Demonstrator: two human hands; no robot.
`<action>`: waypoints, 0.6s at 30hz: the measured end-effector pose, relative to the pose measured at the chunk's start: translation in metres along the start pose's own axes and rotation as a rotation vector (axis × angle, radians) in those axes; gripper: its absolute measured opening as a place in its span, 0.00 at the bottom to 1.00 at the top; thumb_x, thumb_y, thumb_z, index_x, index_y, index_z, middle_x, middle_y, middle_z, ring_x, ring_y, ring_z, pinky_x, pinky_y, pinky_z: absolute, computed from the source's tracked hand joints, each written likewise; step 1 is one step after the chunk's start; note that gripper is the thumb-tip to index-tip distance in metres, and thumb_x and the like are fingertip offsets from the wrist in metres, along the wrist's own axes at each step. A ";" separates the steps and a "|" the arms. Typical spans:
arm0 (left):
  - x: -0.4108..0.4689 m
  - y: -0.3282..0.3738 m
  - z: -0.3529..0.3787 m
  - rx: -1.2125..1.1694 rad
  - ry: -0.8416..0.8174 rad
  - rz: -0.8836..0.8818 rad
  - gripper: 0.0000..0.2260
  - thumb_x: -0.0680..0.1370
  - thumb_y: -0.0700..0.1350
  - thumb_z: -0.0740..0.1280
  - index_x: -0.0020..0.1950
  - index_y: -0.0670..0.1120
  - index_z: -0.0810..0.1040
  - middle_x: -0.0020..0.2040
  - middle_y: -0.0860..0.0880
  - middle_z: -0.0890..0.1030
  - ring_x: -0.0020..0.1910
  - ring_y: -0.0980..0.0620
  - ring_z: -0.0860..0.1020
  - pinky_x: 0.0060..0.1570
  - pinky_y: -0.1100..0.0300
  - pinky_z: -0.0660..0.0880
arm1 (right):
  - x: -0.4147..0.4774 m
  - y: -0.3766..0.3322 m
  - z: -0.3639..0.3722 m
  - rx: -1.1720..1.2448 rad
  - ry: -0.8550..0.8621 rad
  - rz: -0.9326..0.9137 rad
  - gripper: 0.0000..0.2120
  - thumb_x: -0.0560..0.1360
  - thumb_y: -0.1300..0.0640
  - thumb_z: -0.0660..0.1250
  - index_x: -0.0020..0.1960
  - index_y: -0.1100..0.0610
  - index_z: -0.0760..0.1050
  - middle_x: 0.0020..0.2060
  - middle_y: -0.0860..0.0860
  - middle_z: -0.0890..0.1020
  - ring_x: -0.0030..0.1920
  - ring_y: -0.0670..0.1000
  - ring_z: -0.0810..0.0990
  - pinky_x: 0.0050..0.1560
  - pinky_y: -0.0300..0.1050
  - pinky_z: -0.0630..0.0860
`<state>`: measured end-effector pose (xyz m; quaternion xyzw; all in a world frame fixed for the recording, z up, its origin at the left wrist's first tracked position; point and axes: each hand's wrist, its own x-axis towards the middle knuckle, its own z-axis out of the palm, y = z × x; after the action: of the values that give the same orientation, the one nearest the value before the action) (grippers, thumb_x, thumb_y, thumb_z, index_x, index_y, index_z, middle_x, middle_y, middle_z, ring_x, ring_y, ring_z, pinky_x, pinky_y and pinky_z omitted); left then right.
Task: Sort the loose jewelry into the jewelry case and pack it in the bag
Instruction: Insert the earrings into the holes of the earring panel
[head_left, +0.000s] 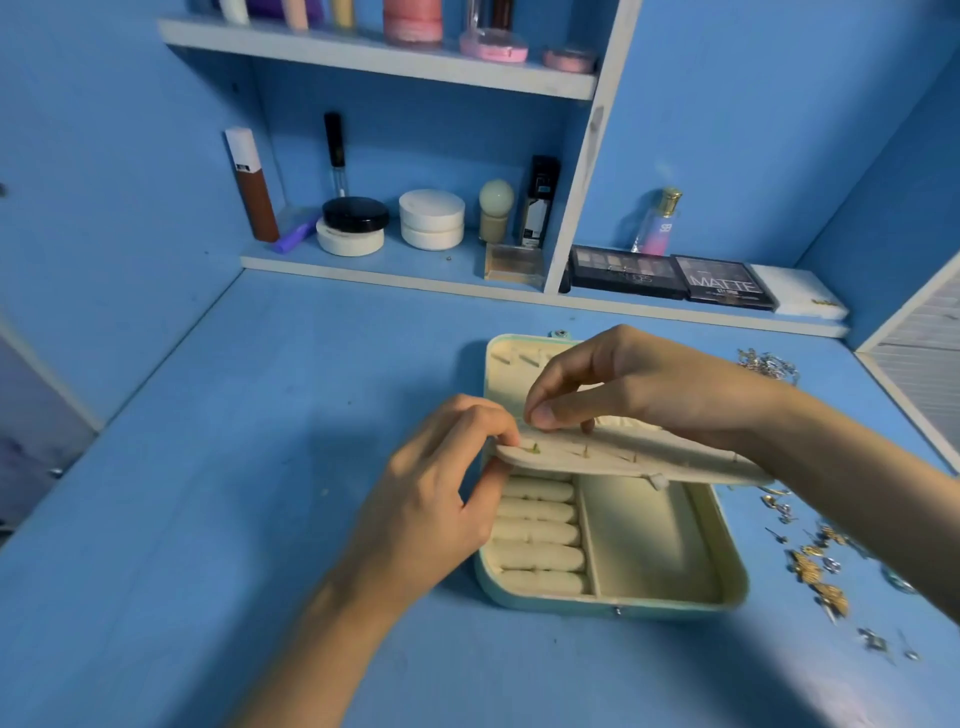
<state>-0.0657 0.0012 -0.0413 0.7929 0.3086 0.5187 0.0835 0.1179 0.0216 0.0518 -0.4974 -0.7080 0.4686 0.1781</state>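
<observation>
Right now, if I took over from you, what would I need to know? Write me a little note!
Left hand pinches the flap's left end, holding it up over the open case.
Right hand pinches the flap's top edge beside a green stud; anything tiny in its grip is hidden.
Done: case open, and a few studs seem pinned on the flap.
Left: ring rolls and side tray look empty. Loose jewelry lies on the table right of the case. No bag in view.
</observation>
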 end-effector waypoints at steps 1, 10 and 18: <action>0.000 0.000 0.000 0.000 -0.002 0.001 0.07 0.74 0.36 0.63 0.48 0.47 0.71 0.44 0.49 0.78 0.46 0.54 0.77 0.52 0.68 0.72 | 0.000 0.000 0.000 -0.003 -0.002 -0.001 0.02 0.72 0.61 0.71 0.42 0.58 0.83 0.36 0.49 0.82 0.37 0.44 0.75 0.43 0.38 0.71; 0.000 -0.001 0.000 0.022 -0.007 0.005 0.07 0.74 0.36 0.63 0.49 0.47 0.70 0.44 0.49 0.78 0.46 0.55 0.77 0.52 0.68 0.72 | 0.000 -0.002 0.000 -0.060 -0.011 0.001 0.03 0.72 0.59 0.71 0.42 0.56 0.83 0.36 0.47 0.83 0.37 0.42 0.76 0.42 0.36 0.72; 0.000 -0.001 0.001 0.037 0.003 0.012 0.07 0.75 0.36 0.64 0.49 0.47 0.70 0.43 0.49 0.78 0.46 0.55 0.77 0.52 0.70 0.72 | 0.001 -0.002 -0.001 -0.154 -0.020 -0.023 0.02 0.71 0.56 0.72 0.43 0.52 0.84 0.39 0.47 0.84 0.42 0.47 0.79 0.48 0.39 0.74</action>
<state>-0.0654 0.0020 -0.0415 0.7954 0.3134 0.5146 0.0655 0.1176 0.0232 0.0537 -0.4968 -0.7494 0.4155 0.1376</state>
